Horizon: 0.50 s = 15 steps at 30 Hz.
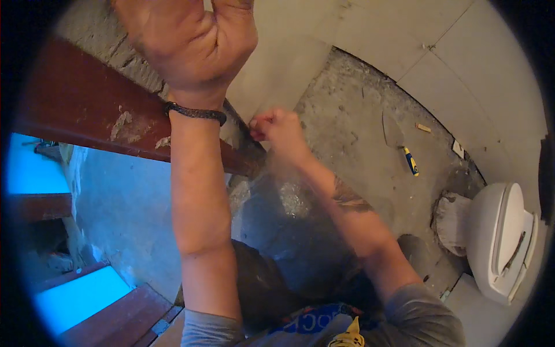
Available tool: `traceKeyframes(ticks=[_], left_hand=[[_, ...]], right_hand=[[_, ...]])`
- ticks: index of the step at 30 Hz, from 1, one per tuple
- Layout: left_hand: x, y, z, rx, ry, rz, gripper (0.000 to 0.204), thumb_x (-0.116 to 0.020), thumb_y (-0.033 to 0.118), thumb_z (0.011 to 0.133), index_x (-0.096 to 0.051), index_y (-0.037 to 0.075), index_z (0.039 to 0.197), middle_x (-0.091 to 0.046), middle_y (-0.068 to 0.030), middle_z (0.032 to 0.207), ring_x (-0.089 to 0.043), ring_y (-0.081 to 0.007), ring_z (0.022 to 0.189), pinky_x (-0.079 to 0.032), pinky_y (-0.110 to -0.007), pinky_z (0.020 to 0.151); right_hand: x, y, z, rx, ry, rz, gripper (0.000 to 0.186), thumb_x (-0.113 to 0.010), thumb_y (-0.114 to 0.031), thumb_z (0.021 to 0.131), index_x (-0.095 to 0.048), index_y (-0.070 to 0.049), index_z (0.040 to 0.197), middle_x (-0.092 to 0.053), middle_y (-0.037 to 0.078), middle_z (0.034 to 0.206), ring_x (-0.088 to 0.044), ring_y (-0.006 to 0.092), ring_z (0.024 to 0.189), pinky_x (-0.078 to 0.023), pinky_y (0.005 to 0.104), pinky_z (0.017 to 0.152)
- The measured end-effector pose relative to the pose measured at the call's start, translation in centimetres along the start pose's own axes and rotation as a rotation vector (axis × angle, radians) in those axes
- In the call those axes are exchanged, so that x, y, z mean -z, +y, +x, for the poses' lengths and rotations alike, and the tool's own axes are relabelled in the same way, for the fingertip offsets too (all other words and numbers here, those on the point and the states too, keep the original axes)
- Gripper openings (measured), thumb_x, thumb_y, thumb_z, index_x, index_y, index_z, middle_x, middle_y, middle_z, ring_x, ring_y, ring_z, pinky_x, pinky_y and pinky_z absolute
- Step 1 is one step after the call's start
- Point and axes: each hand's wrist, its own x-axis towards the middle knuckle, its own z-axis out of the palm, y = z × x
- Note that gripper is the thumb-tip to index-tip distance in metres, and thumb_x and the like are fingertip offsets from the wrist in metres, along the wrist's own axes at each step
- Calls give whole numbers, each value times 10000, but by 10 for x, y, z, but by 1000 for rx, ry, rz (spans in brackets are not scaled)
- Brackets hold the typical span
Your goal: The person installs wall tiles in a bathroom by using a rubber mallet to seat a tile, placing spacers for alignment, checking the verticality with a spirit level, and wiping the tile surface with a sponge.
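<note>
My left hand (196, 46) is raised at the top of the view against the rough plaster edge (92, 55) above a reddish-brown frame (87, 98); its fingertips run out of view, so its grip is unclear. A dark braided bracelet circles that wrist. My right hand (277, 133) is lower, beside the dark lower edge of a pale panel (277, 69), fingers closed in a pinch; what lies between them is too small or hidden to make out. Its forearm is slightly smeared by motion. My dark-clothed legs are below both arms.
A trowel (404, 150) with a yellow-and-dark handle and a small tan piece (423, 128) lie on rough concrete (347, 98). A white toilet (485, 243), with a thin tool on it, stands at right. Pale tiled wall (462, 69) curves behind. Bluish openings (81, 301) show at lower left.
</note>
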Motion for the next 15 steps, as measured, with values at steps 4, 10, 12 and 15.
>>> traceKeyframes(ticks=[4,10,12,15], left_hand=[[0,-4,-1,-62,42,35,364,-559,266,926,-592,61,1225,-527,-142,1332,-367,-292,1345,-147,-515,1140],[0,-3,-5,-29,36,35,355,-557,276,928,-596,81,1222,-544,-113,1319,-368,-286,1344,-161,-516,1140],[0,-4,-5,-31,8,30,348,-556,279,929,-601,86,1215,-537,-120,1326,-369,-282,1343,-162,-514,1141],[-4,-8,-3,-37,27,47,347,-555,286,929,-604,88,1210,-537,-121,1324,-373,-273,1341,-162,-511,1144]], right_hand=[[6,-6,6,25,-75,-186,82,-603,-19,850,-607,62,838,-652,110,746,-645,165,659,-562,288,613],[3,-5,-2,-56,-56,21,75,-598,-21,857,-603,54,864,-657,99,790,-650,164,701,-561,287,646],[5,-7,-3,-122,-13,120,76,-608,-23,855,-601,50,876,-656,96,802,-651,161,723,-560,285,659],[7,-9,-3,-87,-46,76,63,-602,-26,857,-604,36,870,-651,89,782,-651,162,703,-563,289,653]])
